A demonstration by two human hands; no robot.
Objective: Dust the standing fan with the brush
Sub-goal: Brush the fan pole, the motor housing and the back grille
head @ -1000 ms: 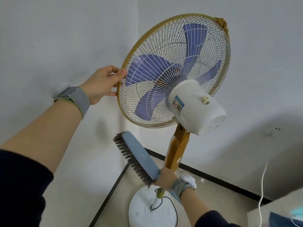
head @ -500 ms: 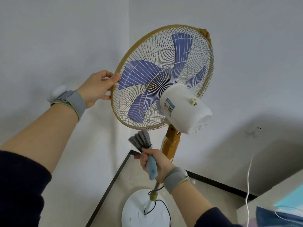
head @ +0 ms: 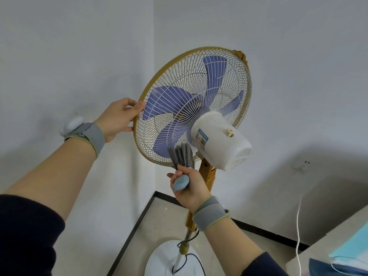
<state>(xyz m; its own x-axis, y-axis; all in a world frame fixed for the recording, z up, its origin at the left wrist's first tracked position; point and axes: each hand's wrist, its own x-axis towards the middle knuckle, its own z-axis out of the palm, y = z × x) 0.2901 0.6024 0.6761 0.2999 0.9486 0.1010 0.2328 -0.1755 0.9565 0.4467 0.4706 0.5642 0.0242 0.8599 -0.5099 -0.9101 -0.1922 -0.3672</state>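
while the standing fan (head: 199, 116) stood in a corner w/ its rear grille (head: 175, 124) facing the camera, the left hand (head: 119, 118) gripped the grille's left edge, thumb and fingers curled onto it. the right hand (head: 191, 186) was clamped on the light-blue handle of the brush (head: 181, 156), bristles pointing up against the lower grille, just left of the white motor housing (head: 223, 142). the fan's round white base (head: 159, 261) sat on the floor (head: 159, 226) approx. below the rt hand; a white cord (head: 298, 226) hung by the wall (head: 298, 96), well apart.
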